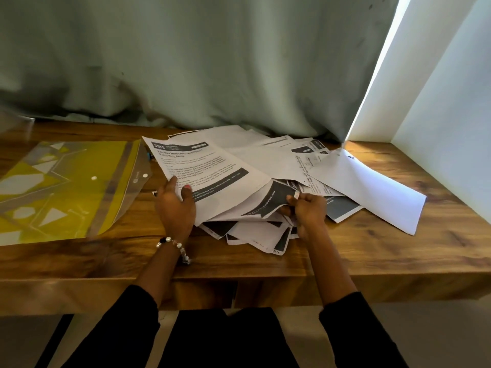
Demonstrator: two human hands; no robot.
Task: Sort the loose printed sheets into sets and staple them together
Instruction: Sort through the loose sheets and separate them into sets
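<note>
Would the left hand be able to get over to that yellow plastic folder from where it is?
Probably yes. The left hand grips the top sheet, but the yellow folder lies just beside it on the table, with nothing between. It would likely need to let go first.

Loose printed sheets (265,160), messy overlapping heap (some dark-banded), on desk

Worktop (265,264): bare strip along the 6 o'clock edge, open to a hand. Loose sheets (265,160) sprawl over the centre toward 3 o'clock. Yellow folder (66,187) covers 9 o'clock. Curtain (199,62) closes 12 o'clock; white wall (451,115) blocks 3 o'clock.
</note>
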